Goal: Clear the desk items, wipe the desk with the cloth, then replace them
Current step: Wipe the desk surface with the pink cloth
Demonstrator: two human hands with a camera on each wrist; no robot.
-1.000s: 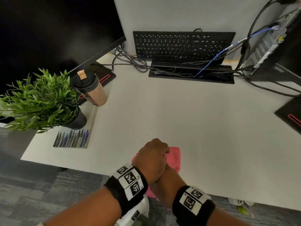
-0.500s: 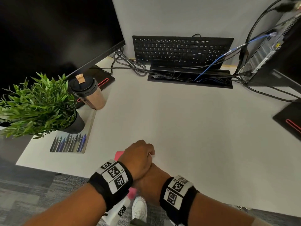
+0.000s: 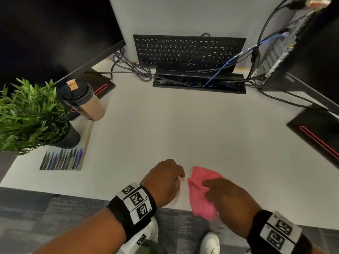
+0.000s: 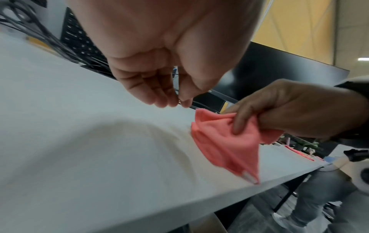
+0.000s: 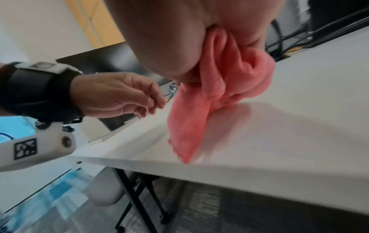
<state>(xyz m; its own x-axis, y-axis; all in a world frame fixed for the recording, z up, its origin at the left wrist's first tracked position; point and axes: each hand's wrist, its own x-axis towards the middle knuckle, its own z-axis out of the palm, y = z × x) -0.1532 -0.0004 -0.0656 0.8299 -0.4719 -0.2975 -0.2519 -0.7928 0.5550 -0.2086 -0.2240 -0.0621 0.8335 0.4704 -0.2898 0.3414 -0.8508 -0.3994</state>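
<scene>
Head view shows the right hand (image 3: 233, 200) bunching the pink cloth (image 3: 201, 191) at the desk's (image 3: 183, 129) near edge, beside the left hand (image 3: 165, 180), fingers loosely curled and empty. Wiping seems under way (cup (image 3: 83, 99), plant (image 3: 27, 114) and keyboard (image 3: 189, 50) already set back); next, probably sweep the cloth outward over bare desktop.

Grey partition wall (image 3: 183, 13) behind, grey patterned carpet (image 3: 55, 213) below, yellow-orange wall panel (image 4: 295, 30), lit ceiling fixture (image 4: 363, 59)
</scene>
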